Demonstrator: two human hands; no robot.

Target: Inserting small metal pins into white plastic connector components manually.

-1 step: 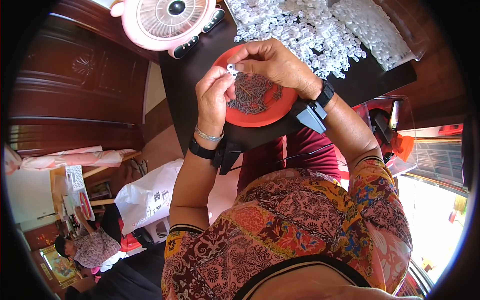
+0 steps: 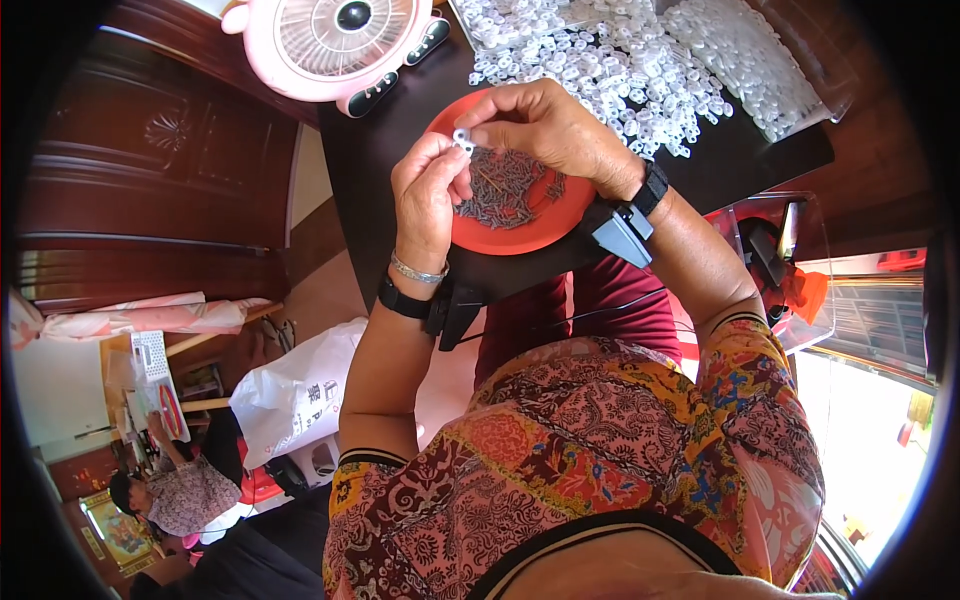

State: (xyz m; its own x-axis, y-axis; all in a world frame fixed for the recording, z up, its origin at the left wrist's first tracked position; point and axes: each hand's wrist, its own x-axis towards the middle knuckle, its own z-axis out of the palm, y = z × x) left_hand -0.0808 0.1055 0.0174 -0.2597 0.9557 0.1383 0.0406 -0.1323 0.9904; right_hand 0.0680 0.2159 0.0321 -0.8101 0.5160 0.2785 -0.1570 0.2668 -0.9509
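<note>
Pinching a small white plastic piece [image 2: 461, 136] above the red plate [image 2: 520, 240], my left hand [image 2: 428, 185] met my right hand [image 2: 555, 125], whose fingertips touched it; whether they gripped anything I couldn't tell. Both hands hid part of the plate's far side and the dark screws [image 2: 500, 205] inside. Beyond the plate stood a pink fan [image 2: 262, 45], leftward, and loose white pieces [image 2: 610, 75], rightward.

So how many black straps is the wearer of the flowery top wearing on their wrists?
2. One strap circles the left wrist beside a silver bracelet; the other strap circles the right wrist. Neither is hidden.
</note>
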